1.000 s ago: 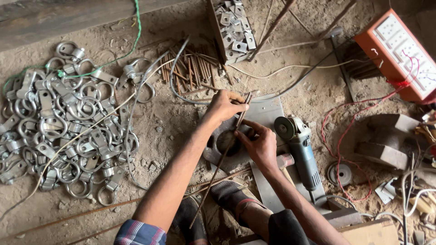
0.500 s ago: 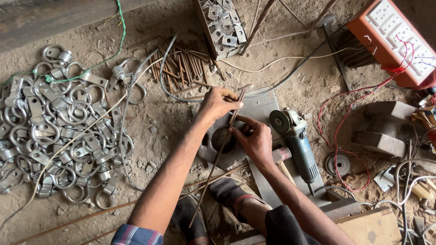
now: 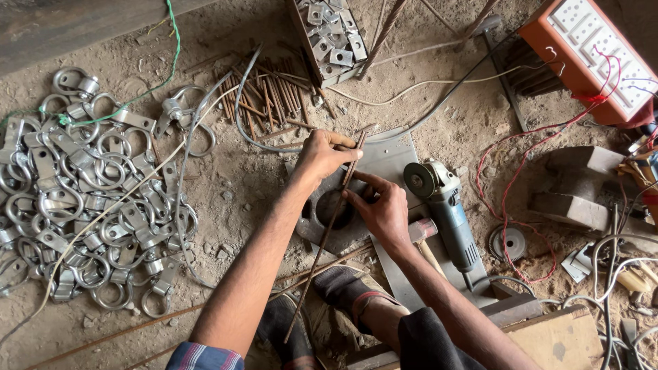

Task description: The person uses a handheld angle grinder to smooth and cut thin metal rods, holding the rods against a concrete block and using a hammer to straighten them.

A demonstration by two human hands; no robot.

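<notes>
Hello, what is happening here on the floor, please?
A person sits on a dusty floor and holds a thin rusty rod with both hands: the left hand grips its upper end, the right hand pinches it lower down, above a metal ring block. An angle grinder lies beside them, and a pile of metal ring clamps lies to the left.

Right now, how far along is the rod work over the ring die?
Done: a large heap of finished ring clamps lies on the ground at the person's left. In hand: the left hand and right hand hold one thin steel rod across the round die on the steel plate. Left: a pile of short rusty rods and a box of square plates.
</notes>
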